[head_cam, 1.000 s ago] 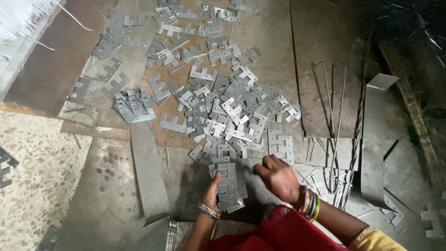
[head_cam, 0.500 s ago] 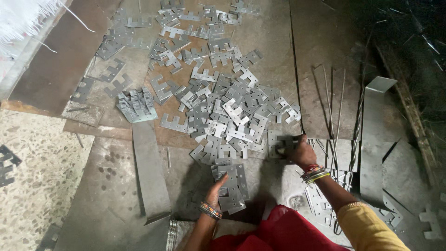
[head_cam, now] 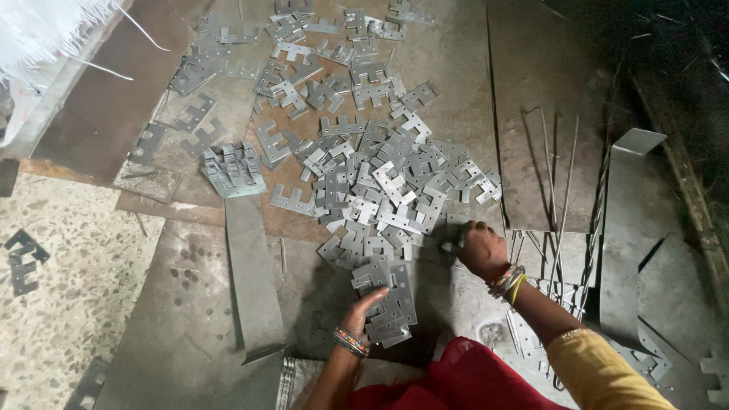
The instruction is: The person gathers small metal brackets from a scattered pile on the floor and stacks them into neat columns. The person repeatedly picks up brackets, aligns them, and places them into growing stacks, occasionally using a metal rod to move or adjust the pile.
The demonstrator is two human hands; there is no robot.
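Left hand (head_cam: 364, 307) has its fingers curled round a stack of punched steel plates (head_cam: 389, 300) at lower centre of the frame. Right hand (head_cam: 480, 249), fingers closed, pinches one plate at the lower right edge of the scattered plate heap (head_cam: 380, 182). Thin metal rods (head_cam: 558, 190) lie to the right.

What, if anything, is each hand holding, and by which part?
The left hand holds a stack of flat grey notched metal plates, gripped at its left edge. The right hand is closed at the edge of the scattered pile of metal plates; its grasp cannot be told.
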